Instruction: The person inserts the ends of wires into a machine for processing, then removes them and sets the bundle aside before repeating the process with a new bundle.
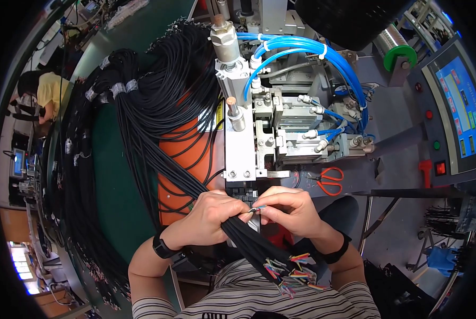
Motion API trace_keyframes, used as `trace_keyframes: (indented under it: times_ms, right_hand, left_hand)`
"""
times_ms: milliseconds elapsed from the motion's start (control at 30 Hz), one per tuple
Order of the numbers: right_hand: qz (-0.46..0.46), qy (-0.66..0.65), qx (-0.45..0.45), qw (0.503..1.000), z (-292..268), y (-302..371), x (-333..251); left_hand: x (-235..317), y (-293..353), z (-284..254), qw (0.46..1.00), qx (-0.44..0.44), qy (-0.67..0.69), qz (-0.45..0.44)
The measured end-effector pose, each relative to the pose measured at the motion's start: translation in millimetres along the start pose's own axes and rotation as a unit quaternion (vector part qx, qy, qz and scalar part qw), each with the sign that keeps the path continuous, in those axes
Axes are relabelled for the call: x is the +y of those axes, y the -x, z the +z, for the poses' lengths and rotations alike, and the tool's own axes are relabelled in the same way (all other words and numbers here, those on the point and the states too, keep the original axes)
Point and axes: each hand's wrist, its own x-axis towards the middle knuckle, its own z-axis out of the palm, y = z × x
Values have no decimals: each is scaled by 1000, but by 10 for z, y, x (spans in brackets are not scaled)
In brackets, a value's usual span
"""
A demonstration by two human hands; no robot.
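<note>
My left hand [210, 213] is closed around a thick bundle of black cables [248, 240], with thumb and forefinger near the end of one cable. Pinched between the fingertips of my right hand [293, 211] are thin coloured wires [259, 208] coming out of that cable end. Both hands meet just in front of a bench machine [240, 143] with metal cylinders and a black lower fixture. The bundle slants down to the right across my lap, its stripped ends fanning out in red, yellow, blue and white wires [300, 274].
Orange-handled scissors [330, 181] lie right of the machine. Blue air hoses [323, 49] arch over it, and a control screen [457, 103] stands at the far right. A large heap of black cables [158, 90] covers the green table [109, 154]. A person in yellow [50, 94] works at far left.
</note>
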Motion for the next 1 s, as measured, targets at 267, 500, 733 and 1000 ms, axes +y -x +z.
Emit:
trace_keyframes:
  times_ms: [267, 500, 733, 1000]
  right_hand:
    - [-27, 72, 9, 997, 4, -28, -69]
    - [-26, 29, -9, 999, -7, -63, -26]
    - [-33, 169, 7, 985, -11, -57, -76]
    - [-85, 550, 71, 828, 125, -60, 9]
  left_hand:
    - [2, -6, -30, 999, -12, 26, -21]
    - [-35, -23, -139, 997, -59, 58, -9]
    - [55, 16, -49, 996, -51, 56, -41]
    - [188, 116, 175, 947, 16, -322, 4]
